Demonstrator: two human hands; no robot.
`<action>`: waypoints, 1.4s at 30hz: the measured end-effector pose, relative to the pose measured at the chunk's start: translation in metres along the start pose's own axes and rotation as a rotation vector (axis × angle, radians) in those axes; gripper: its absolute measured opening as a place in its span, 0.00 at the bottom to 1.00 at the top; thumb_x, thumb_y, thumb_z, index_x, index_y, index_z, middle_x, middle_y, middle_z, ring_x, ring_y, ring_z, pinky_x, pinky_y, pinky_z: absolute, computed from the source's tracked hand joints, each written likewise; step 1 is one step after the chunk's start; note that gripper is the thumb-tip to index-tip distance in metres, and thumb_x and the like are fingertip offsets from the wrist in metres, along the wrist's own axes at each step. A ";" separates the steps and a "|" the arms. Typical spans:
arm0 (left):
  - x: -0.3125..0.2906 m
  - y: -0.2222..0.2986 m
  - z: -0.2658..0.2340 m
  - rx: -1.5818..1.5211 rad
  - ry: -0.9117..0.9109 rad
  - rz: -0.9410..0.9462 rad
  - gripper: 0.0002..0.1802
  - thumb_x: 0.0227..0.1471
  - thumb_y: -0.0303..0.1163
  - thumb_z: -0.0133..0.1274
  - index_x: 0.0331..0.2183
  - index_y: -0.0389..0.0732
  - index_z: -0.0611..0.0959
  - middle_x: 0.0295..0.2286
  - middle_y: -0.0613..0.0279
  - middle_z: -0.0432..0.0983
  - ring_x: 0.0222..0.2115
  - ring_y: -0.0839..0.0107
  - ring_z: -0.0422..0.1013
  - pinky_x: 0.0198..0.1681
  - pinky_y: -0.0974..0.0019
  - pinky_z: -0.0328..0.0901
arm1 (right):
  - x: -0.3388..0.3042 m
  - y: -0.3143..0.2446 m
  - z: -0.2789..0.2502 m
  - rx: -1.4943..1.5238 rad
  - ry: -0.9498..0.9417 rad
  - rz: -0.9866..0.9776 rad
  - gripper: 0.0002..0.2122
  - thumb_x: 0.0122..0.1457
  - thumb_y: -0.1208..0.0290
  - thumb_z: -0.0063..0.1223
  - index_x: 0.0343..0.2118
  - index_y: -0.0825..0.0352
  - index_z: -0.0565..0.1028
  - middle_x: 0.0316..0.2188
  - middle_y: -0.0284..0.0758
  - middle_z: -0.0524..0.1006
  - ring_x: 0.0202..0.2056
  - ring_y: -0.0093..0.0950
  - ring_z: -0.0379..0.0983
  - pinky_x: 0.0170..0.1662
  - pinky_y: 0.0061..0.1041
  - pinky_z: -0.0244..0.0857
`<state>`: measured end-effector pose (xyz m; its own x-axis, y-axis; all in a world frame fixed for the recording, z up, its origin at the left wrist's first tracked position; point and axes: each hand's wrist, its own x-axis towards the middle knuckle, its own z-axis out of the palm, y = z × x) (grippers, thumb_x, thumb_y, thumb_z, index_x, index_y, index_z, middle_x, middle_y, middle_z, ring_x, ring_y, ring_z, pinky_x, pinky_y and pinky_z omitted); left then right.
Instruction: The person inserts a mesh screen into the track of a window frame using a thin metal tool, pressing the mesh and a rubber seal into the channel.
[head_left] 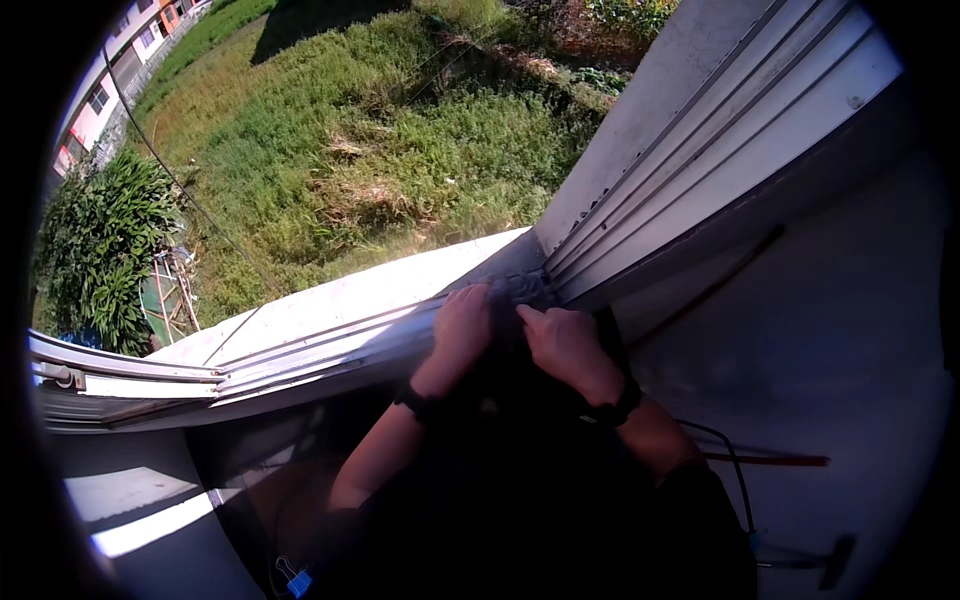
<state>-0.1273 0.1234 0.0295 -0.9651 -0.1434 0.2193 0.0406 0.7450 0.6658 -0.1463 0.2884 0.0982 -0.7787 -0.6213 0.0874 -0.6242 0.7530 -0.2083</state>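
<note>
A dark grey cloth is bunched in the corner where the window's lower track meets the upright side frame. My left hand is closed at the cloth's left side, its fingertips resting over the track. From the right, my right hand pinches the cloth with curled fingers, thumb and forefinger toward the corner. Shadow hides part of the cloth between the two hands. Both wrists wear dark bands.
Beyond the sill lies a grassy slope. A sliding window edge stands at the left. At the right are a red stick and a dark-headed tool. A blue binder clip shows below.
</note>
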 end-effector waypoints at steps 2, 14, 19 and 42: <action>-0.024 -0.003 -0.015 -0.222 0.070 -0.087 0.11 0.49 0.31 0.47 0.36 0.39 0.76 0.33 0.50 0.75 0.38 0.51 0.70 0.41 0.54 0.65 | -0.028 0.009 0.005 0.276 0.084 0.058 0.10 0.53 0.71 0.52 0.39 0.64 0.77 0.25 0.41 0.77 0.26 0.36 0.76 0.29 0.32 0.69; -0.011 0.021 -0.052 -0.268 0.233 0.099 0.05 0.42 0.25 0.50 0.27 0.38 0.75 0.23 0.52 0.70 0.28 0.52 0.68 0.27 0.54 0.62 | -0.087 0.000 0.024 0.485 0.376 0.441 0.14 0.54 0.70 0.54 0.43 0.65 0.75 0.29 0.44 0.78 0.31 0.40 0.76 0.33 0.34 0.70; -0.027 0.035 -0.025 0.289 -0.185 0.161 0.10 0.45 0.31 0.53 0.33 0.40 0.77 0.34 0.52 0.67 0.35 0.54 0.69 0.31 0.53 0.66 | -0.104 -0.010 0.022 0.494 0.328 0.532 0.13 0.56 0.69 0.52 0.44 0.64 0.75 0.29 0.43 0.78 0.31 0.39 0.76 0.35 0.32 0.70; -0.068 0.036 -0.113 0.009 0.008 0.205 0.08 0.48 0.21 0.51 0.33 0.34 0.81 0.49 0.52 0.65 0.43 0.62 0.67 0.44 0.62 0.64 | -0.123 0.009 0.052 1.451 -0.284 0.538 0.17 0.57 0.71 0.53 0.51 0.62 0.72 0.37 0.32 0.77 0.37 0.18 0.71 0.42 0.19 0.66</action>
<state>-0.0306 0.0860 0.1188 -0.9348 0.0068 0.3551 0.2337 0.7647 0.6005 -0.0530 0.3606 0.0346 -0.7393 -0.5046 -0.4459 0.4322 0.1522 -0.8888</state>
